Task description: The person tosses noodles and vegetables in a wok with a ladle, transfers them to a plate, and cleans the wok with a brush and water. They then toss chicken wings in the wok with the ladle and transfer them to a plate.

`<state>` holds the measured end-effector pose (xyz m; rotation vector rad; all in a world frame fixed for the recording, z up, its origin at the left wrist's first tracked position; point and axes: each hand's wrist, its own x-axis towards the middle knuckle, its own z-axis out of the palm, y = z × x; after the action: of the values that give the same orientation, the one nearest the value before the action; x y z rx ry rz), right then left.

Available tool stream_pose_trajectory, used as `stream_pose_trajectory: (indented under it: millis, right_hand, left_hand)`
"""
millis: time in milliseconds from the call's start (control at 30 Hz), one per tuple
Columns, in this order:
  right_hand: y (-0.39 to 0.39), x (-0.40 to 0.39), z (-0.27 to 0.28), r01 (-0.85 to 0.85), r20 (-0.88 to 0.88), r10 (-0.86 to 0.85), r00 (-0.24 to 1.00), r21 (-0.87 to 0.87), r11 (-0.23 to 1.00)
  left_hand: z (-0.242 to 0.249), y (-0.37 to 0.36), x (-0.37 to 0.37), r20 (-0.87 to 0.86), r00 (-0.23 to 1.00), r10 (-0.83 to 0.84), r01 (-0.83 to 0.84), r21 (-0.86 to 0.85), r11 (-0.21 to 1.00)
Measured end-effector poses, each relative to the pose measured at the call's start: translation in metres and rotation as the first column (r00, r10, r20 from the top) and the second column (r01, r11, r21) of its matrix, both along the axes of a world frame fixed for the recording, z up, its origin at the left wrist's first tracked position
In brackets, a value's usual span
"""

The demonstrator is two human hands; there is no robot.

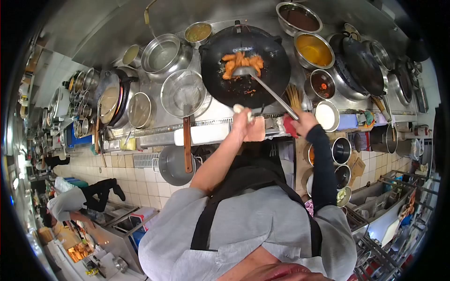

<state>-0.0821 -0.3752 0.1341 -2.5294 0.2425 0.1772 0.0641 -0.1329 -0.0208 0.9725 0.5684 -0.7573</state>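
Note:
A black wok (220, 79) sits on the stove with orange fried pieces (241, 63) in it. My right hand (304, 122), in a black sleeve, grips the long handle of a metal ladle (269, 91) through a red cloth (289, 125). The ladle's bowl rests among the pieces. My left hand (243, 121), forearm bare, is closed on a pale cloth (255, 130) at the wok's near rim.
Bowls of sauces and seasoning (313, 49) stand right of the wok, beside a second wok (363, 65). A wire strainer (183, 93) with a wooden handle, steel pots (161, 54) and lids lie to the left. Another person (75, 199) bends over at the lower left.

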Motion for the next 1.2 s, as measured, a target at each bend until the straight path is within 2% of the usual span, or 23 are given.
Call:
stream_pose_trajectory:
  millis: [33,100,133,167,200,233,300,333,433,467,500,533,567,667,700,800,833,900,967,1000,1067,1167,1200]
  right_hand:
    - [0.010,0.010,-0.002,0.049,0.044,-0.049,0.998,-0.007,0.999]
    - [0.024,0.003,0.000,0.127,0.087,-0.130,0.988,0.035,0.991]
    - [0.024,-0.007,0.002,0.080,0.170,-0.086,0.982,0.044,0.996]
    - [0.023,-0.021,0.002,0.009,0.295,0.000,0.955,-0.028,1.000]
    - [0.022,-0.035,0.008,0.020,0.218,-0.030,0.976,0.048,0.999]
    - [0.019,-0.051,0.019,0.041,0.132,-0.058,0.990,0.125,0.991]
    - [0.007,-0.074,0.047,0.079,-0.058,-0.066,0.996,0.266,0.961]
    - [0.003,-0.078,0.058,0.123,-0.145,-0.075,0.987,0.357,0.926]
    - [-0.003,-0.047,0.011,0.015,-0.041,-0.011,0.999,0.107,0.994]
    - [0.001,-0.029,-0.012,0.047,-0.024,-0.046,0.999,0.050,0.998]
    - [0.001,-0.015,-0.041,-0.034,0.214,0.012,0.977,0.103,0.994]
    - [0.009,-0.002,-0.028,0.180,-0.043,-0.176,0.983,0.321,0.930]
    - [0.021,0.013,-0.015,0.420,-0.328,-0.290,0.899,0.460,0.782]
    - [0.030,0.051,-0.047,0.384,-0.034,-0.463,0.886,0.614,0.689]
    - [0.024,0.076,-0.074,0.341,0.176,-0.430,0.885,0.385,0.858]
    - [0.029,0.148,-0.138,0.438,0.481,-0.429,0.764,0.101,0.893]
    - [0.031,0.157,-0.141,0.393,0.277,-0.461,0.843,0.268,0.880]
    - [0.041,0.161,-0.126,0.417,-0.125,-0.415,0.901,0.507,0.755]
    - [0.031,0.138,-0.132,0.133,0.121,-0.167,0.979,0.253,0.958]
    - [0.027,0.122,-0.135,-0.007,0.210,-0.013,0.978,0.092,0.996]
    - [0.017,0.080,-0.112,-0.059,0.050,0.057,0.997,0.026,0.998]
    - [0.004,0.024,-0.068,0.001,-0.046,-0.004,0.999,-0.068,0.998]
    - [0.002,0.006,-0.055,-0.020,-0.022,0.018,1.000,-0.087,0.996]
  left_hand:
    - [-0.013,0.002,-0.013,-0.007,1.000,0.023,-0.023,0.010,1.000]
    - [-0.005,0.025,-0.035,-0.027,0.981,-0.194,0.195,0.174,0.965]
    - [0.001,0.033,-0.043,-0.025,0.979,-0.204,0.205,0.193,0.960]
    - [0.008,0.037,-0.045,-0.024,0.976,-0.218,0.218,0.212,0.953]
    - [0.025,0.035,-0.040,0.115,0.980,-0.162,0.140,0.178,0.974]
    - [0.013,0.029,-0.028,0.181,0.983,-0.042,0.025,0.096,0.995]
    - [0.036,0.015,0.009,0.072,0.994,0.086,-0.087,0.010,0.996]
    - [0.031,0.011,0.023,0.059,0.997,0.046,-0.048,0.023,0.999]
    - [0.016,-0.011,0.051,0.078,0.996,0.040,-0.046,0.081,0.996]
    - [0.011,-0.011,0.056,0.088,0.996,-0.004,-0.002,0.069,0.998]
    - [0.004,-0.011,0.059,0.099,0.994,-0.044,0.039,0.054,0.998]
    - [-0.003,-0.010,0.061,0.084,0.995,-0.061,0.058,0.037,0.998]
    - [-0.011,-0.006,0.062,0.069,0.994,-0.080,0.079,0.022,0.997]
    - [-0.005,-0.006,0.066,0.005,0.996,-0.093,0.093,-0.006,0.996]
    - [0.001,-0.006,0.065,-0.022,0.996,-0.088,0.088,-0.012,0.996]
    - [0.010,-0.009,0.063,-0.051,0.997,-0.062,0.059,-0.054,0.997]
    - [0.007,-0.010,0.064,-0.056,0.997,-0.049,0.045,-0.064,0.997]
    - [0.002,-0.009,0.067,-0.054,0.997,-0.047,0.043,-0.059,0.997]
    - [0.002,-0.009,0.068,-0.069,0.995,-0.066,0.062,-0.062,0.996]
    - [0.005,-0.009,0.069,-0.071,0.995,-0.076,0.074,-0.035,0.997]
    - [0.013,-0.008,0.071,-0.074,0.993,-0.094,0.096,0.017,0.995]
    - [-0.029,-0.006,0.087,0.012,0.970,-0.243,0.243,-0.008,0.970]
    - [-0.019,-0.013,0.079,-0.031,0.991,-0.133,0.135,0.036,0.990]
